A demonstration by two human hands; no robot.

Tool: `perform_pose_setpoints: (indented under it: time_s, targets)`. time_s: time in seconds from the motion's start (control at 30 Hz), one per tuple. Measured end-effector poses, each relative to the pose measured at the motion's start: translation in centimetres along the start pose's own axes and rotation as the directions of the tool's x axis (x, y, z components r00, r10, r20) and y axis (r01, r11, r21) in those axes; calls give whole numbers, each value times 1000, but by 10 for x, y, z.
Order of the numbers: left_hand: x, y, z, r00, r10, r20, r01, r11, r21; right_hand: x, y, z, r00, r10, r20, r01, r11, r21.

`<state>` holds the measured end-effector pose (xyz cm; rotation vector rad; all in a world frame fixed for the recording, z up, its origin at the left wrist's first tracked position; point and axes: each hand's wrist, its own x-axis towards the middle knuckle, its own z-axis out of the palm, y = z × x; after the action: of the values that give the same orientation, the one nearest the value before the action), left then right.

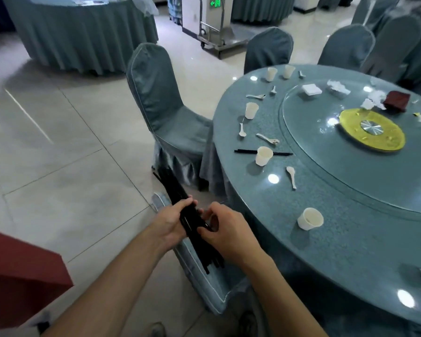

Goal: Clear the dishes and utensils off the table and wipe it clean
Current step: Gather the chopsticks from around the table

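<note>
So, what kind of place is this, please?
Most likely a restaurant banquet hall after a meal. The round table has a glass turntable in its middle, the chairs wear matching fabric covers, and a second skirted round table stands behind. Both hands hold a bundle of black chopsticks.

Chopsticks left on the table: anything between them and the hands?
Yes. A white cup stands over the middle of the loose chopsticks, so only their ends are free. Both the left hand and right hand already grip the chopstick bundle.

Head camera looks forward and down, near the table [350, 251] edge.
</note>
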<state>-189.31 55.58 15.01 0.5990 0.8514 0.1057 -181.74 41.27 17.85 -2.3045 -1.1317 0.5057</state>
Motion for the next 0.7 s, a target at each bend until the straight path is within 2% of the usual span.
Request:
perform_pose_setpoints:
  time_s: [0.2, 0.37, 0.43, 0.57, 0.7]
  targets:
    - [-15, 60, -65, 1000, 20, 6, -21, 997, 73, 23, -62, 42, 994, 30, -103, -21, 995, 93]
    - [-15, 96, -89, 1000, 13, 21, -14, 1000, 22, 51, -78, 53, 972, 138, -189, -115, 985, 126]
    - [-11, 109, -93, 999, -14, 32, 14, 1000, 6, 66, -73, 54, 966, 154, -205, -141, 987, 80]
    - [10, 135, -101, 995, -72, 70, 72, 997, 8, 106, -53, 60, 961, 182, -209, -211, 969, -128]
    - [43, 165, -97, 991, -101, 86, 93, 991, 96, 146, -37, 65, 944, 227, -240, -268, 951, -156]
